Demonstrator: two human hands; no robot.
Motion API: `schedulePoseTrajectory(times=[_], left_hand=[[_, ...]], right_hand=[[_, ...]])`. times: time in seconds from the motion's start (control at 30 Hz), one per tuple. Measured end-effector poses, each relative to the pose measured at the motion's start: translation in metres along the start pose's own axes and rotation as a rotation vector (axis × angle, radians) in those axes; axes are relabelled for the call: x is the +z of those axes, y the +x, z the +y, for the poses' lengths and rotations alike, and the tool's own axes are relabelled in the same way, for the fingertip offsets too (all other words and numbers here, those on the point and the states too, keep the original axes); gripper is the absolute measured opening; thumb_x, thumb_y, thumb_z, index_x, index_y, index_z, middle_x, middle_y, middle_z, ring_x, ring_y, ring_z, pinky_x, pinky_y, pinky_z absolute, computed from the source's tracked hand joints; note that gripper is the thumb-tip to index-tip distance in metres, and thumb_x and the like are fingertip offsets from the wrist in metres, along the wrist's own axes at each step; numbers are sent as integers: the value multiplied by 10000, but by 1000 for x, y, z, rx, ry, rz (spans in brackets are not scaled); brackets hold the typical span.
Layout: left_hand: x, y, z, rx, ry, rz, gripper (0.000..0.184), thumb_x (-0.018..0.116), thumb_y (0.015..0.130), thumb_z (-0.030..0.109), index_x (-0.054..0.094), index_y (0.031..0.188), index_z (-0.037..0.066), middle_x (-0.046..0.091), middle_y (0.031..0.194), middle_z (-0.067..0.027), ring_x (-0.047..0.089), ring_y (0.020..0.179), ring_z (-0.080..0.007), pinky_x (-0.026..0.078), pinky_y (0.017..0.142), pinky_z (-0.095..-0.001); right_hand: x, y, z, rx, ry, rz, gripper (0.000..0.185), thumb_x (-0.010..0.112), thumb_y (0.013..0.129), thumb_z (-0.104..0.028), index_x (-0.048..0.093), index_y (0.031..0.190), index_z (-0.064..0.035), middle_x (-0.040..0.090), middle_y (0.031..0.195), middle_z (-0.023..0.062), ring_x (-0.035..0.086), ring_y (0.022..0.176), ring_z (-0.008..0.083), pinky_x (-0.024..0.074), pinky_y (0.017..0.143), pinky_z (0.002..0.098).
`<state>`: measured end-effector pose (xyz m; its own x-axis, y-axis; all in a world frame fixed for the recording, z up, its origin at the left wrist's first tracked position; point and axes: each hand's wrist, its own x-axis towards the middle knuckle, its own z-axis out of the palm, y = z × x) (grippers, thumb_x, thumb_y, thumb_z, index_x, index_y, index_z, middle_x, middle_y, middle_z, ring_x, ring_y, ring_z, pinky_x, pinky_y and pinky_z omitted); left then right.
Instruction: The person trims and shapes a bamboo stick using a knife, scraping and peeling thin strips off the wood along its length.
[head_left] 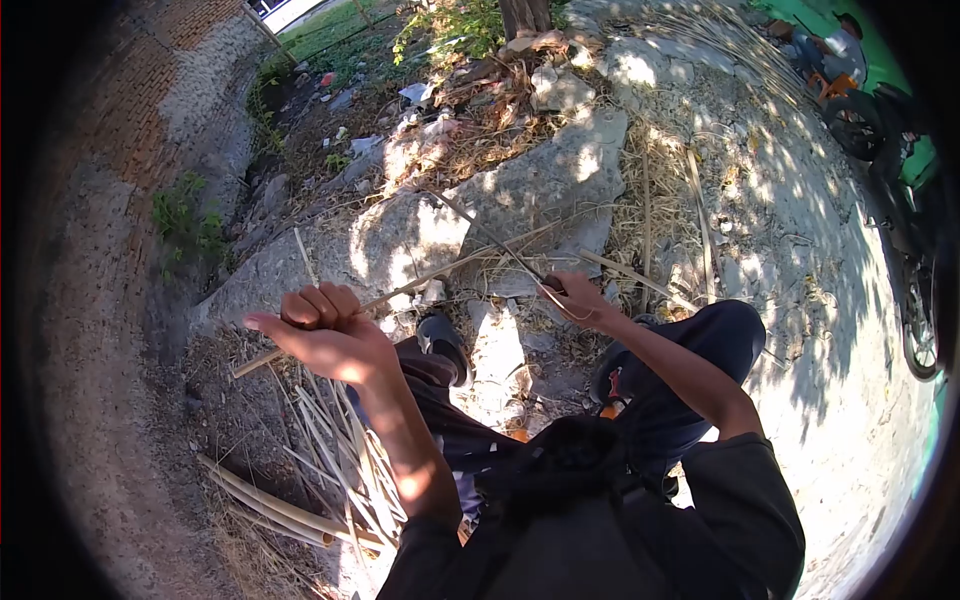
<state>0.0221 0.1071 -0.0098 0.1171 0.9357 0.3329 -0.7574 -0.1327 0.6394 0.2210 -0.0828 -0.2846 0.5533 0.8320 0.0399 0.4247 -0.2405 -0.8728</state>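
Note:
My left hand [330, 335] is closed, its fingers curled and thumb pointing left, on a long bamboo strip [450, 266]. One end of the strip sticks out at lower left, and the rest slants up to the right over the stones. My right hand [582, 300] grips the dark handle of a machete [492, 237]. Its long, narrow blade points up and left and crosses the strip near its far part. A thin pale sliver shows beside the right hand; whether it is held, I cannot tell. Both hands are in front of my bent knees.
Split bamboo strips [335, 445] lie piled at my left, with thicker bamboo pieces [270, 505] below. A big stone slab [560, 165] lies ahead, near a tree trunk [525, 15]. A brick wall [100, 270] runs along the left. At far right are a motorcycle [900, 200] and a seated person [845, 55].

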Motion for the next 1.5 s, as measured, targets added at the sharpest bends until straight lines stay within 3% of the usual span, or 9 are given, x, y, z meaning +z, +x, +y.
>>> schedulePoseTrajectory(times=[0.23,0.47,0.67,0.87,1.07,1.23,1.37,1.43,1.5], left_hand=[[16,34,6,127,179,-134,585,249,1133,487,157,661,154,88,606,41,53,542,-113,93,480,-333],[27,42,0,98,169,-137,581,226,1134,490,155,668,150,79,627,38,29,575,-120,82,504,-349],[23,41,0,123,153,-152,582,237,1131,500,157,672,151,82,631,36,26,582,-119,76,513,-354],[14,45,-1,114,119,-100,576,242,1131,499,162,679,152,81,632,39,29,584,-120,78,518,-355],[13,52,0,103,118,-31,574,238,1131,501,163,675,161,89,617,37,37,571,-117,73,514,-357],[12,50,2,96,121,-31,584,239,1127,512,157,668,161,84,609,38,34,563,-114,67,509,-349],[12,51,-1,131,135,-57,585,240,1126,512,157,666,161,84,605,40,35,558,-114,66,503,-345],[10,54,-1,142,145,-74,588,244,1126,512,160,663,159,83,601,41,41,553,-115,66,498,-341],[8,57,-1,121,127,-47,588,245,1126,511,159,663,160,81,602,41,41,554,-114,68,497,-339]], right_hand=[[14,-8,-8,61,241,-132,515,474,1081,-436,581,817,-7,494,553,38,506,450,135,407,464,349],[20,-10,-6,85,368,-97,530,470,1081,-459,569,810,-15,505,561,30,513,435,134,417,438,339],[30,-8,40,46,205,35,552,462,1075,-492,577,819,-16,506,564,29,526,432,136,418,431,345],[25,-15,12,166,280,-72,545,464,1074,-476,613,872,8,526,580,74,544,495,175,431,505,365],[40,-12,74,64,91,16,555,488,1062,-470,610,832,19,535,588,92,603,543,196,457,545,378],[22,-11,62,344,155,-17,565,471,1062,-471,582,818,27,539,586,112,616,546,212,474,571,407],[33,-10,59,348,245,21,577,460,1063,-481,569,815,29,536,580,107,620,518,215,493,572,413],[31,-11,59,142,109,12,593,460,1063,-488,568,797,31,564,592,110,627,499,214,505,561,406],[25,-15,64,205,114,19,602,458,1062,-493,577,794,33,570,585,113,634,507,220,506,566,405]])
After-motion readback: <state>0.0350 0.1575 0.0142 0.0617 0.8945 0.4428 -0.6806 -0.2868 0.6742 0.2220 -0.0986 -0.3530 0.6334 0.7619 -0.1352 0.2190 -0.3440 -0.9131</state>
